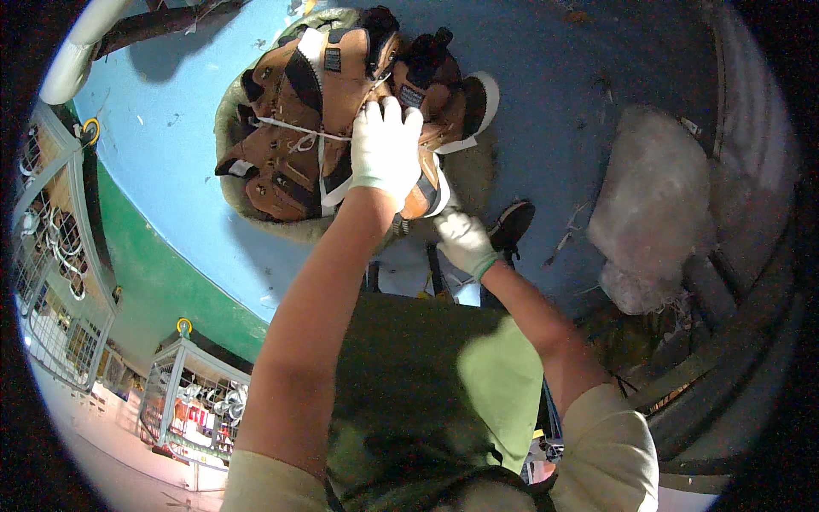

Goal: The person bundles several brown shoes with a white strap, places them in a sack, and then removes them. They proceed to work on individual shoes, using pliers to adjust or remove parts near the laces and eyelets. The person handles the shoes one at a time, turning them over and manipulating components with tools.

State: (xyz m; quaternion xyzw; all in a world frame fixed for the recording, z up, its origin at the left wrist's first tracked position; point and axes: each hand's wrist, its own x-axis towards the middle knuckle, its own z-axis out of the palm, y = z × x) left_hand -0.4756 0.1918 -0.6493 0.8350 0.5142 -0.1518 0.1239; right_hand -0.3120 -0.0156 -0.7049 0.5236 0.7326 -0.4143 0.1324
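Observation:
Brown shoes and shoe uppers (286,162) with dark collars, some tied with white laces, lie heaped in a round olive container (229,115). My left hand (386,154), in a white glove, rests on the heap with its fingers stretched forward over the brown pieces. Below its palm, a brown shoe (418,198) shows an orange-tan toe and white sole edge. Another shoe's white sole (486,101) sticks out at the heap's right. My gloved right hand (466,243) is just outside the near right rim, fingers curled and slightly blurred; what they hold, if anything, cannot be made out.
A large cloudy plastic bag (653,205) lies on the blue floor to the right. Wheeled wire carts (64,256) stand at the left. My dark shoe (512,224) is near my right hand, and a pale pipe (72,64) crosses the upper left.

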